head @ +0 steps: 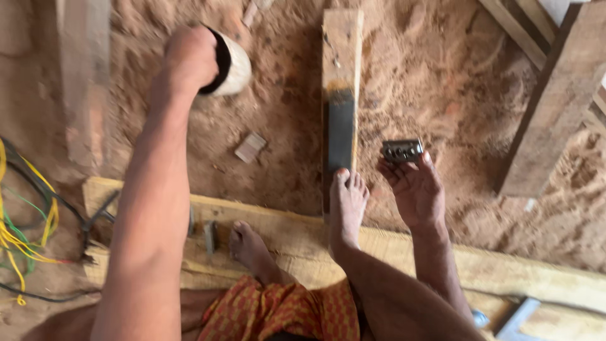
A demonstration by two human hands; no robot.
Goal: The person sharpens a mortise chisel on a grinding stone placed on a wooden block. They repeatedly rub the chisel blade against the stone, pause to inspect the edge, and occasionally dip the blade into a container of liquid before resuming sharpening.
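Worker seated on sawdust floor, right foot (pixel 346 208) pinning a wood beam (pixel 341 95) w/ dark plate; beam's long axis runs straight ahead. Left hand (pixel 189 58) closed round a pale cup (pixel 232 66), contents unseen, left of beam. Right hand (pixel 413 186), nearer, fingertips pinching a small metal blade (pixel 401 151) just right of it.

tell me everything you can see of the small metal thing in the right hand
The small metal piece is a flat, short, dark grey bar with shiny spots along its face, maybe holes or studs. It lies level, pinched at its lower edge by the fingertips of the right hand, held above the sandy ground, beside the dark-stained wooden plank.
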